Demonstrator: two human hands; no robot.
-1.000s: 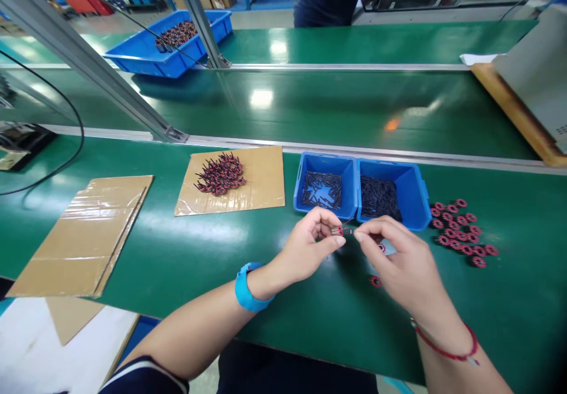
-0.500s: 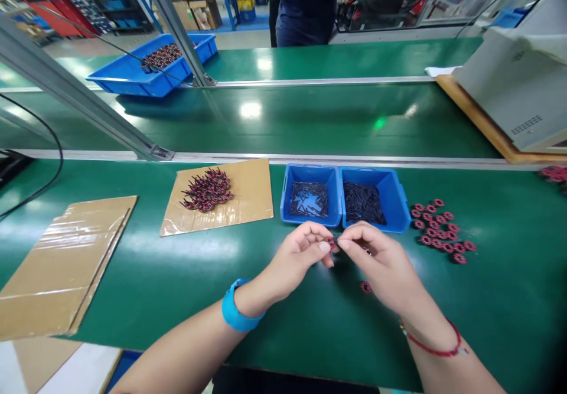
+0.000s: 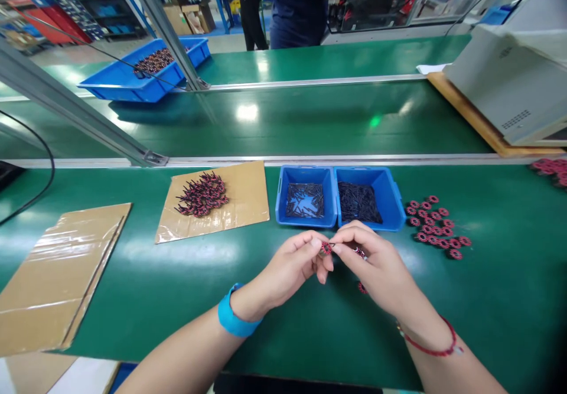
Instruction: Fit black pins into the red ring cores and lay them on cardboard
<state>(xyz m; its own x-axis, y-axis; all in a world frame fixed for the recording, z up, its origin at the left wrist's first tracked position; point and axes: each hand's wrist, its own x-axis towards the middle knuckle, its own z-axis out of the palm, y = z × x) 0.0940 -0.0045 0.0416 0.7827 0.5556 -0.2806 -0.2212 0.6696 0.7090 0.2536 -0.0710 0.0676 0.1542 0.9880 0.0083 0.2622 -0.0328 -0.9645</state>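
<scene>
Between thumb and fingers, my left hand (image 3: pixel 295 264) pinches a small red and black ring (image 3: pixel 326 248). My right hand (image 3: pixel 374 264) is closed beside it, fingertips pinching a thin dark piece (image 3: pixel 333 244) at the ring's edge; part of another ring shows within its fingers. One more ring (image 3: pixel 362 287) lies on the table, partly behind my right hand. Just beyond the hands stand two blue bins, the left (image 3: pixel 278 205) with thin dark pieces, the right (image 3: pixel 392 205) with a fuller heap of black pieces. Several red rings (image 3: pixel 432 225) lie to the right.
A cardboard sheet (image 3: pixel 248 199) bears a pile of rings with black stems (image 3: pixel 204 194). More cardboard (image 3: pixel 57 276) lies at left. Behind are a metal post (image 3: pixel 101 113), a large blue tray (image 3: pixel 115 90), a grey machine (image 3: pixel 500 87) and a person (image 3: pixel 296 10) across the bench.
The ring in my left hand has turned to show its face, and my left fingers have shifted around it. The whole view has moved slightly. Another person's legs now show in the background.
</scene>
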